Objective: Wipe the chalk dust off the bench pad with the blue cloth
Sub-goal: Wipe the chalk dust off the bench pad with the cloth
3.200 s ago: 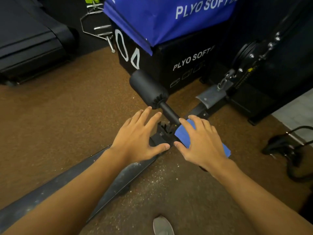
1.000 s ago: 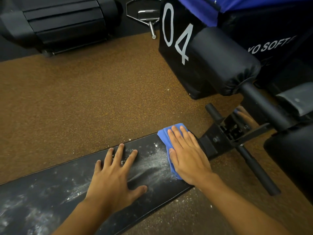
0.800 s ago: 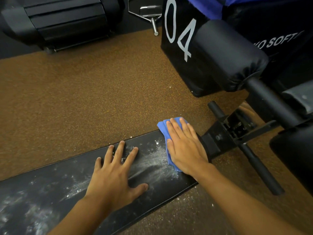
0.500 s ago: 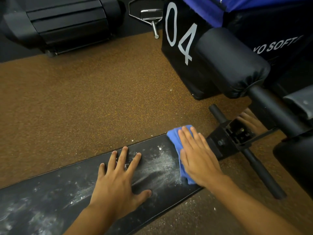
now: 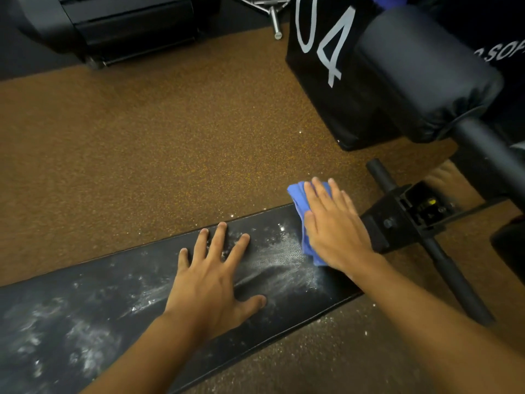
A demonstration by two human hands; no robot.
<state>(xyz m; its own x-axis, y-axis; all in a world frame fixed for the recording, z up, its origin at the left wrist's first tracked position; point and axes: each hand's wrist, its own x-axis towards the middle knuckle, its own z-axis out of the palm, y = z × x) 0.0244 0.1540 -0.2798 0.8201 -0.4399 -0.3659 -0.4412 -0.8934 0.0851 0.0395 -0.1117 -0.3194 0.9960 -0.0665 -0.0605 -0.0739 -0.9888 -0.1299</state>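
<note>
The bench pad (image 5: 85, 317) lies under both hands, chalk-streaked between and left of them. The left hand (image 5: 210, 282) braces, fingers spread; the right hand (image 5: 332, 228) presses the blue cloth (image 5: 305, 245) flat. Wiping seems just begun; next, probably a firm stroke leftward.

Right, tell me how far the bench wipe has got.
Barely begun. The right hand presses the folded blue cloth flat at the black padded bench pad's end; the left hand rests flat beside it. White chalk dust still covers the pad.

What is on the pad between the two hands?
White chalk dust smeared on the black bench pad, between the left hand and right hand, in the head view.
</note>
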